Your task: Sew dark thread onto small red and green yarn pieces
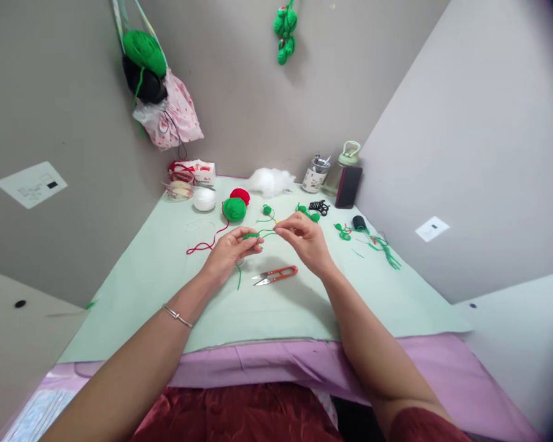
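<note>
My left hand (pixel 232 250) is closed around a small green crocheted piece (pixel 251 236), mostly hidden by the fingers. A green yarn tail hangs below that hand toward the table. To the right, my right hand (pixel 304 236) pinches thumb and forefinger together at the end of green yarn (pixel 266 231) that stretches between the hands. A tiny yellow thing (pixel 277 222) shows at its fingertips, too small to make out. Beneath both hands lie orange-handled thread snips (pixel 278 274), blades pointing left. Just beyond the fingers sits a small green crocheted ball (pixel 267 210) with a yarn tail.
Green (pixel 234 210), red (pixel 240 196) and white yarn balls (pixel 204 199) stand at the back left. White stuffing (pixel 270 182), a pen cup (pixel 315 176), a bottle (pixel 345 166) and a phone (pixel 348 188) line the back. Green yarn scraps (pixel 386 248) lie at right.
</note>
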Available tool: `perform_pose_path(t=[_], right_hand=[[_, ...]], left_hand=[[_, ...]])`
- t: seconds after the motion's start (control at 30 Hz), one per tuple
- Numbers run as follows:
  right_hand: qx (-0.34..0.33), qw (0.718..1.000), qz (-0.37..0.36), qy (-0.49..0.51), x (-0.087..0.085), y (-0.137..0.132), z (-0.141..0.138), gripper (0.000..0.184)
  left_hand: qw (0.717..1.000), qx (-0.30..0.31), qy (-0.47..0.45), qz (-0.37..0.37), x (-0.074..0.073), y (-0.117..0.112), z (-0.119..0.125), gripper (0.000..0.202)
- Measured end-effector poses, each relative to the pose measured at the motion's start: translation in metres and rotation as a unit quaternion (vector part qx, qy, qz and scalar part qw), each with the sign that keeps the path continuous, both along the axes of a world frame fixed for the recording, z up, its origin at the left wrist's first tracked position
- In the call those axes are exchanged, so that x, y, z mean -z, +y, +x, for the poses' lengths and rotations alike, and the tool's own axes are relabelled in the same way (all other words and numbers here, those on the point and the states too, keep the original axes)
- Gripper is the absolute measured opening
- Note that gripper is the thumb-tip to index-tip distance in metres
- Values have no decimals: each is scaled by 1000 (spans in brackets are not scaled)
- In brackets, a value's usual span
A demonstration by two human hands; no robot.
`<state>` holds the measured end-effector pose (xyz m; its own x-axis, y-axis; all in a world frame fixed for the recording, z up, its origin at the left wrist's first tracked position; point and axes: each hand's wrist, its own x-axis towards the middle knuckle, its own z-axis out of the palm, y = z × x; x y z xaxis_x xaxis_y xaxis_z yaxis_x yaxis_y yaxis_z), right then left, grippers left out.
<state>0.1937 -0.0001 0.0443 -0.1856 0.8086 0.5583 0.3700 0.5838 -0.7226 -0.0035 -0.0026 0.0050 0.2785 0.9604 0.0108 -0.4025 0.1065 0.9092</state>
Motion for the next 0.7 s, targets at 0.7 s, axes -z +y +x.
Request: perform_pose_path(t=[0.7], right_hand=[[-34,965,57,-254,3,-5,2,16]], left_hand=[[964,-102,218,109,7,0,1,18]])
